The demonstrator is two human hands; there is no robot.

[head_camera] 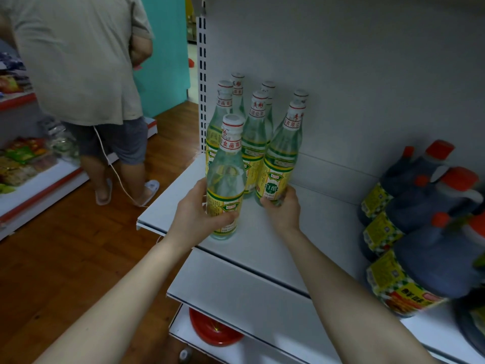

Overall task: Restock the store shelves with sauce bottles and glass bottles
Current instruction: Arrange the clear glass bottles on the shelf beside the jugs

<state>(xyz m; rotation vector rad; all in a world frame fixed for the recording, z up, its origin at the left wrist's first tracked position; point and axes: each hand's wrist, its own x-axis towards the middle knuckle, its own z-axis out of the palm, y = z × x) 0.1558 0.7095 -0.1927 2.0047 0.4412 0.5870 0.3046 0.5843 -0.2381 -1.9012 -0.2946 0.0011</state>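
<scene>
Setting glass bottles on shelf [309, 232]: left hand [195, 214] gripping front bottle [225, 179], right hand [282, 206] clasping another bottle [278, 164] (upright). Next: nudge into row, release.

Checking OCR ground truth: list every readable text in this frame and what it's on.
"白醋": front label of the glass bottle under the right hand.
"食品有": neck band of the bottle in the left hand.
"有限公": neck band of the right bottle.
Dark jug labels and all small print: too blurred.

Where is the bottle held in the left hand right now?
The front bottle stands at the white shelf's front-left, gripped by the left hand, ahead of the other clear bottles.
</scene>
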